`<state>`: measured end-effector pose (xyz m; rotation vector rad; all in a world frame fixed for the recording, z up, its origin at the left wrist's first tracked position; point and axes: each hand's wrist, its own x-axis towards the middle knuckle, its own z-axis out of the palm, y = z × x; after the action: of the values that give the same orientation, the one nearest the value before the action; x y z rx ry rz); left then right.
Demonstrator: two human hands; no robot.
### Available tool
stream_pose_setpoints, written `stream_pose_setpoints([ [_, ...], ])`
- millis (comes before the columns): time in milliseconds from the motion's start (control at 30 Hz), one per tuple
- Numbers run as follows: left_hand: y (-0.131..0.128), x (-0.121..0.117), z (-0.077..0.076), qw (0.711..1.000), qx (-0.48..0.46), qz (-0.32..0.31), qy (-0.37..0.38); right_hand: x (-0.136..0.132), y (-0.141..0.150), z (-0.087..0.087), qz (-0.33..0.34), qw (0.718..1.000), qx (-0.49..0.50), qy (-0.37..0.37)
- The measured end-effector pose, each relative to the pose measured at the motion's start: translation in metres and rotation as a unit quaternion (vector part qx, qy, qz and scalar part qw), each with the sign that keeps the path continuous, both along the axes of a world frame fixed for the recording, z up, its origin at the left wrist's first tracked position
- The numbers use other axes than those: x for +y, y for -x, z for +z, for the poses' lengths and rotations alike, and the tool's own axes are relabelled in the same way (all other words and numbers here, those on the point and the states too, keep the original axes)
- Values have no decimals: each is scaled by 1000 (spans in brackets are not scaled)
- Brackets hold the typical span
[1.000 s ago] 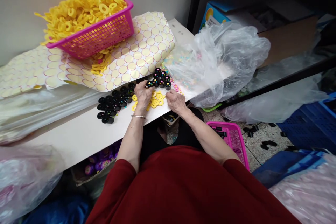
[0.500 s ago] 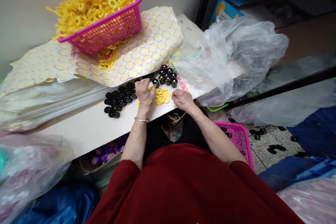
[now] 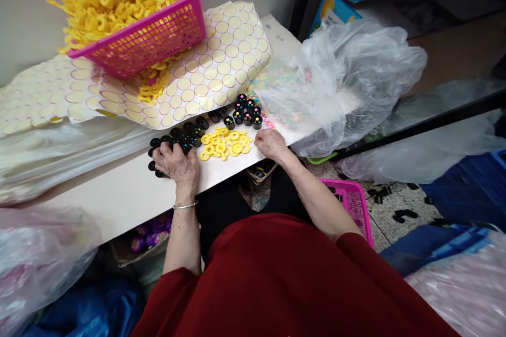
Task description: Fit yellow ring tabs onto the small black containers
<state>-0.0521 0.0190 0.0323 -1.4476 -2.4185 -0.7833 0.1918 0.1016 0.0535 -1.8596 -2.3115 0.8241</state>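
Note:
My left hand (image 3: 176,165) is over the left group of small black cylinders (image 3: 188,134), fingers bent and spread apart, touching or just above them. Some of those cylinders are hidden under it. My right hand (image 3: 271,145) rests on the white tabletop (image 3: 134,195), its fingers pinched together; anything between them is hidden. Several yellow plastic rings (image 3: 215,143) lie loose between my hands. Behind my right hand stands a second group of black cylinders (image 3: 247,117) with small pink and yellow bits on top. Tiny pastel beads (image 3: 270,123) are scattered beside them.
A pink basket (image 3: 158,31) heaped with yellow rings stands on sticker sheets (image 3: 221,68) at the back left. A clear plastic bag (image 3: 356,79) lies at the right end of the table. Below are another pink basket (image 3: 358,205) and black pieces on the floor.
My left hand has moved left, from behind the yellow rings to the left group of black cylinders, and its fingers have spread. My right hand stays closed in nearly the same place.

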Motion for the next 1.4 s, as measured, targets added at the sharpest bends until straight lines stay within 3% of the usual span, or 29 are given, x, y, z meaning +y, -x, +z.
stream_pose_setpoints([
  [200,5,2,-2,997,7,-32,-70,-2,-5,-6,-38,998,39,-32],
  [367,-2,-4,4,986,-8,-49,-157,-4,-12,-18,1,994,88,-71],
  [433,-20,-6,4,981,-39,-71,-174,-7,-13,-21,18,991,94,-90],
  [500,-47,-7,0,973,-85,-138,-165,-10,-11,-23,27,991,80,-100],
  [567,-77,-7,-8,957,-137,-212,-142,-13,-9,-25,25,991,64,-110],
  [667,-116,-5,-22,941,-190,-257,-114,-16,-9,-29,15,986,100,-135],
  [800,-136,2,-34,931,-234,-260,-100,-22,-21,-30,22,959,235,-158],
  [900,-137,9,-40,925,-255,-267,-91,-33,-29,-25,60,948,269,-159],
  [1133,-137,13,-51,918,-268,-277,-92,-49,-29,-12,125,965,142,-181],
  [1400,-137,12,-44,913,-256,-294,-121,-46,-23,13,199,966,-16,-165],
])
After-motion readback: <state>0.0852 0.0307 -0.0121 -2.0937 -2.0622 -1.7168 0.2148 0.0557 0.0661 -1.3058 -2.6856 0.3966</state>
